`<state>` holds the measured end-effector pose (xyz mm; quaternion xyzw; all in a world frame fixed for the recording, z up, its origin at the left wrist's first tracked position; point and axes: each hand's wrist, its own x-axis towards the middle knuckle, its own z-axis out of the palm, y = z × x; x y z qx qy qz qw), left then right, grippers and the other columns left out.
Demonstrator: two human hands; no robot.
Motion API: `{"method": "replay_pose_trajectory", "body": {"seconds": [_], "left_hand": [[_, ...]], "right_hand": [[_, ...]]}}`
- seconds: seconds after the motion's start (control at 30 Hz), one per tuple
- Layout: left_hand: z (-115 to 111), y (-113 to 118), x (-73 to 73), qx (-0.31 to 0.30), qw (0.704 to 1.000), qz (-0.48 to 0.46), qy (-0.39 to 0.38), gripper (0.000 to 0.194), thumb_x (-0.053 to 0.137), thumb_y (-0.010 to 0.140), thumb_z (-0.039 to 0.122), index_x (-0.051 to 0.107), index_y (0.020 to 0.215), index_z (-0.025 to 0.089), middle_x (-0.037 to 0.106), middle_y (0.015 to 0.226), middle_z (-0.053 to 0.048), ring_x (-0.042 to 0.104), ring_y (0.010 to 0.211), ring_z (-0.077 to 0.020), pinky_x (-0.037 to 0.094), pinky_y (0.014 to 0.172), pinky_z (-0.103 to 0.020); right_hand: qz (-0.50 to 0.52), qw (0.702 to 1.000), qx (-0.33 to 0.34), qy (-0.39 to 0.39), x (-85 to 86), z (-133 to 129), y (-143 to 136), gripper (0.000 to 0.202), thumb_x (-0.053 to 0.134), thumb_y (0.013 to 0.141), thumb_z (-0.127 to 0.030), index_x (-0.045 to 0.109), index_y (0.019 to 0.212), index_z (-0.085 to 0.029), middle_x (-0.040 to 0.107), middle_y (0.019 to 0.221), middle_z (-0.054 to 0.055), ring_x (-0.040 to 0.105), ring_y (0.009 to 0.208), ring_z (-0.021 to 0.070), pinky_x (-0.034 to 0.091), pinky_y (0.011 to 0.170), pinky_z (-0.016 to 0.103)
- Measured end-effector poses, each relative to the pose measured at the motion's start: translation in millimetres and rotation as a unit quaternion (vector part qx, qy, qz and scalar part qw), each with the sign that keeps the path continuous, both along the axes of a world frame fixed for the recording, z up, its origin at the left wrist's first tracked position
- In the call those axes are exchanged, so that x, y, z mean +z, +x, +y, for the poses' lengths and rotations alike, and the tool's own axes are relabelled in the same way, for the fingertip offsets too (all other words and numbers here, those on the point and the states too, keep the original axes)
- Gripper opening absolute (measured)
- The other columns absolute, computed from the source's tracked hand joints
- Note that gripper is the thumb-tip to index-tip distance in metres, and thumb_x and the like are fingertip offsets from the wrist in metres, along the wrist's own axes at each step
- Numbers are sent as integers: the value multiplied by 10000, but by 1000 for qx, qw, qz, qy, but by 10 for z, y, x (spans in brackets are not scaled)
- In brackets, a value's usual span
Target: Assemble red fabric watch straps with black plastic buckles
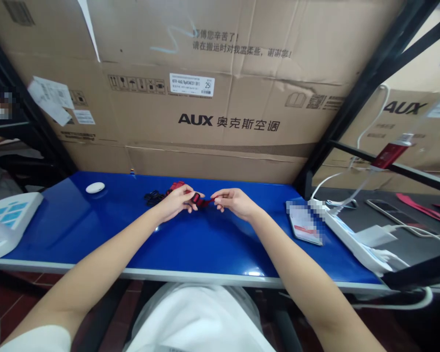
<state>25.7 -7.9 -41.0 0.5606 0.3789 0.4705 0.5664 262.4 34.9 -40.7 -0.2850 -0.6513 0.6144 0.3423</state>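
My left hand [176, 201] is closed on a small black buckle [195, 198] threaded with red strap. Between thumb and fingertips, my right hand [234, 201] pinches the end of that red strap [209, 201], which spans the short gap between the hands. Both hands are just above the blue tabletop [205, 244]. Behind my left hand lies a bundle of red strapping [176, 186], partly covered by it. Beside that is a tangle of black cord or clips [154, 198], too small to make out.
A phone [304, 224] lies right of my hands, beside a white power strip [352, 239] with plugs and cables. At left are a white oval object [95, 187] and a white device with blue panels [12, 215]. Large cardboard [223, 151] walls off the back.
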Motion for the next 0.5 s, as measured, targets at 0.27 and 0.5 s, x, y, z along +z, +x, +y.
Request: {"method": "replay_pose_trajectory", "body": {"seconds": [0.27, 0.5], "left_hand": [[-25, 195, -107, 58, 997, 46, 22, 453, 747, 742, 480, 493, 943, 163, 637, 802, -11, 711, 630, -184, 604, 649, -355], [-93, 251, -65, 72, 996, 42, 30, 446, 773, 734, 430, 637, 1018, 114, 701, 903, -76, 715, 718, -188, 610, 777, -383]], "right_hand": [[-13, 986, -59, 156, -129, -56, -220, 243, 714, 738, -399, 701, 864, -192, 701, 842, 35, 631, 770, 170, 477, 763, 326], [29, 983, -137, 119, -184, -83, -328, 272, 797, 637, -380, 622, 708, -185, 695, 709, 34, 647, 672, 181, 496, 674, 320]]}}
